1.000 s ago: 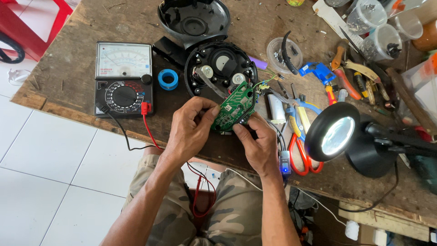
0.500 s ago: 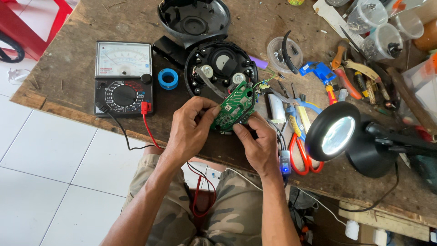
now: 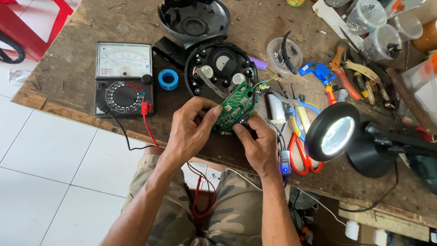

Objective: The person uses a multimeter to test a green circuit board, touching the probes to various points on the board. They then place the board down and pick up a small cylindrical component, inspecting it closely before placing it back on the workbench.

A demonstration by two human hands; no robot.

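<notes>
Board: we see a small green printed circuit board [image 3: 236,108], tilted, held up over the near edge of the worn brown wooden workbench [image 3: 82,98]. It's the landmark for all below.
Left hand [image 3: 191,130]: left of board & a bit nearer us; thumb and fingertips pinch the board's left edge, other fingers curled in, pressed together.
Right hand [image 3: 259,146]: just below-right of board; thumb tip and forefinger pinch its lower edge, rest folded under, can't tell how tight.
Round black plastic housing [image 3: 221,68]: directly behind board, open side up w/ pale round parts inside; thin coloured wires run from board's top right toward it.
Black bowl-shaped cover [image 3: 193,18]: further behind, past the housing.
Analogue multimeter w/ white dial face & black body [image 3: 124,78]: well left of board; red and black leads drop off the bench edge.
Blue tape roll [image 3: 168,79]: left of board, betw. meter & housing.
Red-handled scissors [image 3: 300,150]: right of board, near right hand.
Black lit magnifier lamp [image 3: 336,134]: further right, lens glowing white.
Clear plastic cups [image 3: 378,27]: far right-rear w/ assorted hand tools beside them.
</notes>
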